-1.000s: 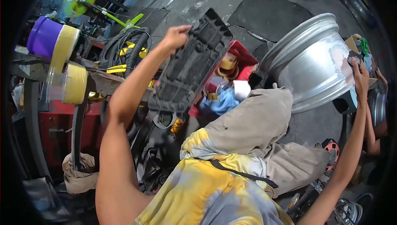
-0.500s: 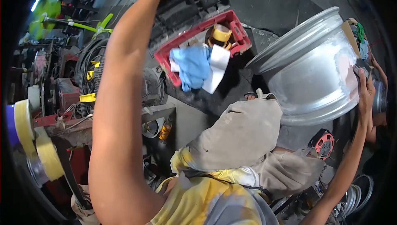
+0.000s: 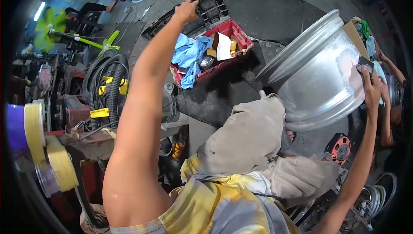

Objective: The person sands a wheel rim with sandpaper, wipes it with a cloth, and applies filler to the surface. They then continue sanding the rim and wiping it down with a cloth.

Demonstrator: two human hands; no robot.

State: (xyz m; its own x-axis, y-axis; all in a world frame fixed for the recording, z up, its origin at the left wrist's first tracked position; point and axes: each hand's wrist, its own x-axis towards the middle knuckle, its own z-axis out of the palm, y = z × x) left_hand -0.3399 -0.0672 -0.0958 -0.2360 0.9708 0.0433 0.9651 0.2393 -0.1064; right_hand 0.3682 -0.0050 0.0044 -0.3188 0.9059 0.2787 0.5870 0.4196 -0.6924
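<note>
My left hand (image 3: 187, 11) is over the black lid (image 3: 208, 8) of a red toolbox (image 3: 235, 31), fingers stretched and apart at the lid's far edge. Inside the box are a blue cloth (image 3: 189, 53), a white sheet (image 3: 224, 47), yellow tape and a metal can (image 3: 205, 61). My right hand (image 3: 372, 88) grips a dark flat block (image 3: 365, 63) against the side of a big silver wheel rim (image 3: 316, 77). A pinkish patch (image 3: 350, 71) marks the rim beside the block. The rim leans tilted beyond my knees.
Another person's arm (image 3: 392, 67) reaches in at far right. A green fan (image 3: 49, 30) spins at the left, near coiled black hoses (image 3: 114, 88). Yellow tape rolls (image 3: 61, 163) hang close by on my left. A red reel (image 3: 340, 148) lies below the rim.
The toolbox lid has tipped back, and my left hand has moved with it. The cloth and sheet now sit more inside the box. My right hand stays at the rim's pinkish patch.
</note>
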